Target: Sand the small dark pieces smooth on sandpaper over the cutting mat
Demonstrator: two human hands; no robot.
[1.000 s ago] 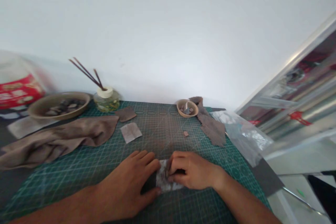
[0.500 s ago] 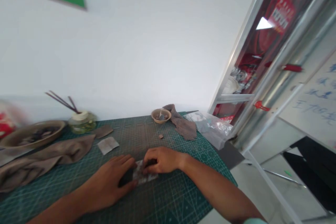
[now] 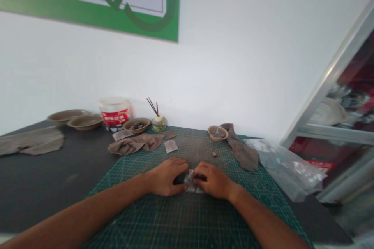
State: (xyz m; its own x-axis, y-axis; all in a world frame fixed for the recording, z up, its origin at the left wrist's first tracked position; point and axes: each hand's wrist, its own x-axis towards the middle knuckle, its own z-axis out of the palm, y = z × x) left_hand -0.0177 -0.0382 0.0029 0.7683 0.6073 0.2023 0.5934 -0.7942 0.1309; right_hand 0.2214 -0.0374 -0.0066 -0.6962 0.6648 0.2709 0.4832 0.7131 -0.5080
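My left hand [image 3: 167, 177] and my right hand [image 3: 212, 181] meet over a crumpled pale sheet [image 3: 194, 187] near the middle of a green cutting mat [image 3: 175, 221]. The fingers of both hands grip its edges, and much of the sheet is hidden. A dark piece [image 3: 179, 179] shows under my left fingers, but I cannot tell what it is. Beyond my hands lie a small reddish-brown chip [image 3: 214, 154] and a square pale sheet [image 3: 171, 146].
A small tan bowl [image 3: 216, 133] and a brown cloth [image 3: 241, 149] lie at the mat's far right, beside a plastic bag [image 3: 288, 171]. Another brown cloth [image 3: 136, 142], a tan bowl of dark pieces [image 3: 136, 125], a reed diffuser [image 3: 159, 123] and a lidded tub [image 3: 114, 112] stand far left.
The view has swung left and upward, showing more of the dark table and the wall picture. Both hands stay together on the pale sheet.
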